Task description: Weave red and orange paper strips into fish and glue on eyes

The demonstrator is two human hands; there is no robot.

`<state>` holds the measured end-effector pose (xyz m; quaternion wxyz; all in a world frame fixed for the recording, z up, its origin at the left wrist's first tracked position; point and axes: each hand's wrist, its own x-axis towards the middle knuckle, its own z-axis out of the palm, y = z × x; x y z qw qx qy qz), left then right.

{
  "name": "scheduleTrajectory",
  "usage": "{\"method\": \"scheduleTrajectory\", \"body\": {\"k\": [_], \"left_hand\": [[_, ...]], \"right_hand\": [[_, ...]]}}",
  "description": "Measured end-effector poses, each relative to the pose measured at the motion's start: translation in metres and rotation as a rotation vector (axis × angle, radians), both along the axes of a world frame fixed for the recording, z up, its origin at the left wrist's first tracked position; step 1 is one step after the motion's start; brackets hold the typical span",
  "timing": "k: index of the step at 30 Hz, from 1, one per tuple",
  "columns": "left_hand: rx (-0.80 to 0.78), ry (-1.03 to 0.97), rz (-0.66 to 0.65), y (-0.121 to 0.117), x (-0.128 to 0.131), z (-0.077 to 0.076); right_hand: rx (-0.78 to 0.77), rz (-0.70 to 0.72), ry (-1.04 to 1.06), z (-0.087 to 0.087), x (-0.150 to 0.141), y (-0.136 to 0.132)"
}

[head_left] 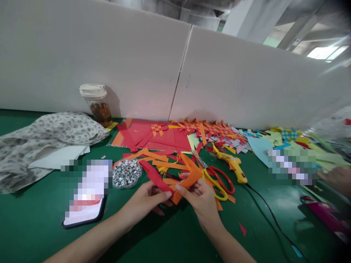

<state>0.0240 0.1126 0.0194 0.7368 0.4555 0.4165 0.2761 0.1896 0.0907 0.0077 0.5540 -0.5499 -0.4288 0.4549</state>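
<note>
Between my hands a red paper strip [159, 179] and an orange paper strip [189, 182] cross each other above the green table. My left hand [149, 199] pinches the red strip, thumb on top. With thumb and fingers, my right hand [201, 199] grips the orange strip near the crossing. Just beyond lie loose orange strips [156, 155], a yellow tassel [162, 170] and scissors [219, 182] with red and yellow handles. Left of them sits a clear round case of googly eyes [127, 173].
A yellow glue gun [233, 166] with a black cord lies at right. Woven orange-red paper fish [211, 129] are heaped by the white partition [137, 65]. At left are a phone [87, 193], a cloth [60, 128] and a lidded drink cup [98, 106]. Another person's hand [336, 180] shows far right.
</note>
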Motion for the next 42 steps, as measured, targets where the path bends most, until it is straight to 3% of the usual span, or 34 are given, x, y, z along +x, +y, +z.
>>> {"method": "scheduleTrajectory", "body": {"k": [9, 13, 15, 19, 22, 26, 28, 32, 37, 42], "left_hand": [[0.004, -0.077, 0.123, 0.003, 0.000, -0.002], [0.034, -0.073, 0.009, 0.000, 0.002, -0.005], [0.087, -0.058, 0.026, 0.000, 0.002, -0.007], [0.177, -0.046, 0.295, 0.006, -0.002, -0.011], [0.156, -0.063, 0.509, 0.014, -0.008, -0.009], [0.184, -0.147, 0.654, 0.024, -0.017, -0.001], [0.204, -0.172, 0.665, 0.027, -0.020, 0.003], [0.218, -0.190, 0.703, 0.029, -0.022, 0.006], [0.278, -0.161, 0.709, 0.028, -0.022, 0.005], [0.278, -0.202, 0.605, 0.024, -0.018, 0.000]], "right_hand": [[0.090, -0.065, -0.120, -0.002, -0.001, 0.000], [0.072, -0.014, -0.115, 0.001, -0.003, -0.002], [0.049, -0.005, -0.114, 0.001, -0.002, -0.001], [0.057, -0.092, -0.099, 0.001, 0.007, 0.004], [0.117, -0.135, -0.232, 0.003, 0.009, 0.006], [0.203, 0.104, -0.593, 0.010, -0.007, 0.013], [0.298, 0.219, -0.813, 0.013, -0.021, 0.025], [0.338, 0.231, -1.152, 0.012, -0.051, 0.057], [0.367, 0.174, -1.138, 0.018, -0.060, 0.071], [0.327, 0.008, -0.956, 0.037, -0.013, 0.063]]}}
